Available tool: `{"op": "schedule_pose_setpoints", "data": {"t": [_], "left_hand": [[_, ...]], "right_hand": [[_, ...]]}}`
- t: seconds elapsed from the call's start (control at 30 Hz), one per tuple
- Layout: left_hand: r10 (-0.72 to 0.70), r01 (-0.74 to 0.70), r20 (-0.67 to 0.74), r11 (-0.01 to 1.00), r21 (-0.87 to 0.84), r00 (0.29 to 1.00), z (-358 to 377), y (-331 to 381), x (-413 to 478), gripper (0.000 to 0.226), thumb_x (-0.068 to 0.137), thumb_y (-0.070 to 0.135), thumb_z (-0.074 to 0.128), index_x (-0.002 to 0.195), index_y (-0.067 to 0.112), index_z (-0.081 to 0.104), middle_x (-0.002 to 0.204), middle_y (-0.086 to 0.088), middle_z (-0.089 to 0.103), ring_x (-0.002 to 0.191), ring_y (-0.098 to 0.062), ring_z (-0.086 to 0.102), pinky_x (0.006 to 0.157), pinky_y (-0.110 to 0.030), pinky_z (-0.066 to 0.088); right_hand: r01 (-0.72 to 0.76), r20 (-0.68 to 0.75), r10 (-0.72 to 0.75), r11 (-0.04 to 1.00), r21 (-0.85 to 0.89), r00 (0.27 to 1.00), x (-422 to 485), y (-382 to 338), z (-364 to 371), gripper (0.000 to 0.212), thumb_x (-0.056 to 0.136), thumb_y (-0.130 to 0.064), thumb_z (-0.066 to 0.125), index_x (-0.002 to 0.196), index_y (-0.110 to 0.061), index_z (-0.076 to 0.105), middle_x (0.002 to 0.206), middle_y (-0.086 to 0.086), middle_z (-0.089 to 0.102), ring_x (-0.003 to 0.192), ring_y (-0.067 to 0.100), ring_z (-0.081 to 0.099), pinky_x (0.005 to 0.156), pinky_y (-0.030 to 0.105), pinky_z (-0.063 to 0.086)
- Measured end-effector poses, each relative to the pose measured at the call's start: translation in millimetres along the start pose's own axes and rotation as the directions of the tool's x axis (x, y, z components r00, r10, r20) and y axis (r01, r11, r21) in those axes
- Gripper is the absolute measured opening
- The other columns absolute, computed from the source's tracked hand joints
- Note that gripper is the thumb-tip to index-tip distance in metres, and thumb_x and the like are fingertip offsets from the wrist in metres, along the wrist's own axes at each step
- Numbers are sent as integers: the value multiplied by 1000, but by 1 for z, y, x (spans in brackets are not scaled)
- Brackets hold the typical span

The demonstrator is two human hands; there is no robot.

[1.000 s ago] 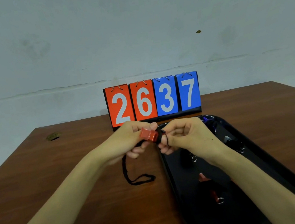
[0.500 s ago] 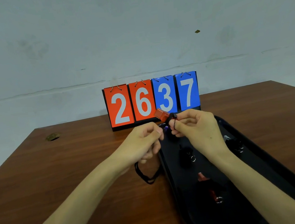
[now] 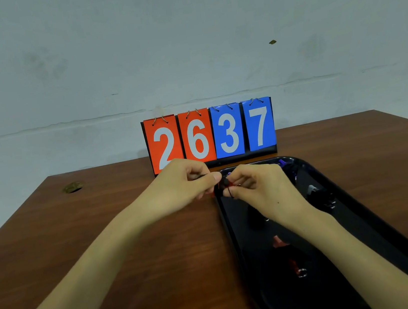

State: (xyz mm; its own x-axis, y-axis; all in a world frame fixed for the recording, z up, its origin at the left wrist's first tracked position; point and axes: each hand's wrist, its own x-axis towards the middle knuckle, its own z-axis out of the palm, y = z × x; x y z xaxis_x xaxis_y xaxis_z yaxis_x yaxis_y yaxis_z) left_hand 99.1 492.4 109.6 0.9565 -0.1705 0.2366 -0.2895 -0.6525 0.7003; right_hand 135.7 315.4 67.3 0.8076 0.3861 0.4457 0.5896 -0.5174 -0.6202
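Observation:
Both my hands meet above the near-left corner of a black tray [image 3: 380, 221]. My left hand [image 3: 183, 186] pinches a black cord [image 3: 202, 176] between thumb and fingers. My right hand [image 3: 257, 188] pinches a small red whistle [image 3: 228, 183], mostly hidden by my fingers, with a loop of the cord around one fingertip. The hands almost touch each other.
A flip scoreboard [image 3: 210, 135] reading 2637 stands at the table's back edge. The tray holds several small dark pieces, a red whistle [image 3: 279, 242] and a metal ring [image 3: 302, 272]. A hole [image 3: 72, 187] marks the wooden table [image 3: 91, 235] at far left.
The hanging cord loop on the table has been drawn up and no longer shows. The red whistle dropped from above my fingers to between my hands, which stay close together.

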Motion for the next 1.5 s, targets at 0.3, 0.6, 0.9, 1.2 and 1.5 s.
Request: {"op": "schedule_pose_setpoints", "data": {"t": [0.3, 0.6, 0.9, 1.2, 1.5], "left_hand": [[-19, 21, 45, 998, -51, 999, -6, -7, 4, 37, 81, 42, 61, 62, 9, 60, 49, -1, 47, 39, -4, 39, 43, -9, 34], [-180, 227, 163, 913, -340, 970, 2, -11, 2, 53, 95, 39, 44, 47, 17, 43, 40, 6, 34, 35, -7, 27, 41, -18, 23], [-214, 220, 51, 943, -250, 976, 40, -10, 2, 32, 101, 31, 31, 87, 12, 51, 48, 0, 47, 31, -4, 33, 35, -15, 27], [82, -71, -16, 928, 365, 996, 48, -3, -11, 20, 96, 36, 44, 89, 20, 53, 75, 4, 59, 69, -13, 57, 64, -34, 48], [65, -62, 4, 935, 350, 998, 14, 1, -4, 26, 88, 44, 54, 80, 21, 64, 70, 9, 57, 68, -6, 55, 61, -18, 43]], "right_hand": [[-54, 272, -49, 932, 358, 961, -3, -11, -3, 9, 78, -12, 71, 84, -16, 67, 72, -2, 69, 69, 12, 69, 69, 25, 57], [-79, 165, -32, 779, 622, 986, 0, -15, -11, 11, 79, -3, 64, 89, -7, 66, 72, 3, 71, 67, 17, 69, 64, 24, 57], [-184, -43, 287, 713, 677, 957, 5, -8, -11, 4, 80, -7, 66, 84, -10, 66, 69, 4, 71, 63, 14, 68, 61, 22, 57], [-243, -186, 314, 914, 325, 931, 3, 3, -2, 14, 78, -22, 72, 87, -13, 69, 69, -2, 70, 63, 9, 68, 65, 26, 58], [-68, 92, 58, 992, 102, 994, -2, -4, 4, 11, 83, -17, 66, 92, -18, 71, 75, -6, 69, 68, 5, 67, 71, 22, 57]]}}
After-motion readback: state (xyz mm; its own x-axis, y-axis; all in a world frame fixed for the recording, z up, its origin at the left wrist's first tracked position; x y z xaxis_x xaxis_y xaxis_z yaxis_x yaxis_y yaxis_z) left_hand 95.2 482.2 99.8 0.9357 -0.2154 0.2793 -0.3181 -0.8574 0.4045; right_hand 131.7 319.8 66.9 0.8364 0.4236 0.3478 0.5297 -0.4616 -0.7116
